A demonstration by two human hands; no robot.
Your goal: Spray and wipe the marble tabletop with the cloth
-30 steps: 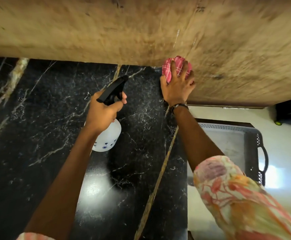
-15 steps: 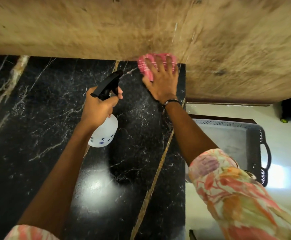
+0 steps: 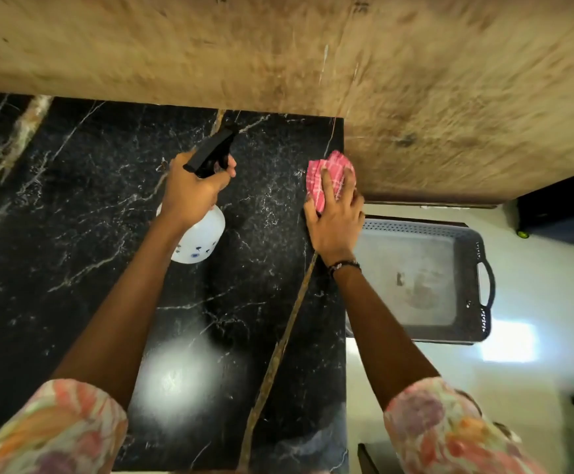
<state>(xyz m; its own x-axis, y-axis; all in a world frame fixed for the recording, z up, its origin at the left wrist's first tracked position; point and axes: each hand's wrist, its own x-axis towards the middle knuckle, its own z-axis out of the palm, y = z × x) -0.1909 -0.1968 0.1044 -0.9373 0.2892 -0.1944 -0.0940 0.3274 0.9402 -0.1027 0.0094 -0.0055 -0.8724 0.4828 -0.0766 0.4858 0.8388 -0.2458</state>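
Note:
The black marble tabletop (image 3: 73, 251) with white and gold veins fills the left and middle of the head view. My left hand (image 3: 191, 191) grips the neck of a white spray bottle (image 3: 198, 239) with a black trigger head, held above the marble with its nozzle pointing toward the wall. My right hand (image 3: 335, 220) presses a pink checked cloth (image 3: 326, 177) flat on the marble at its right edge, close to the far corner. My fingers cover much of the cloth.
A tan rough wall (image 3: 278, 56) runs along the tabletop's far edge and juts out on the right. Below the right edge, a dark plastic tray (image 3: 477, 319) with handles sits on the pale floor (image 3: 552, 302). A bright light reflection (image 3: 179, 378) lies on the marble near me.
My right hand slid the cloth from the far corner left along the wall, then back right and toward me along the right edge. The bottle barely shifted.

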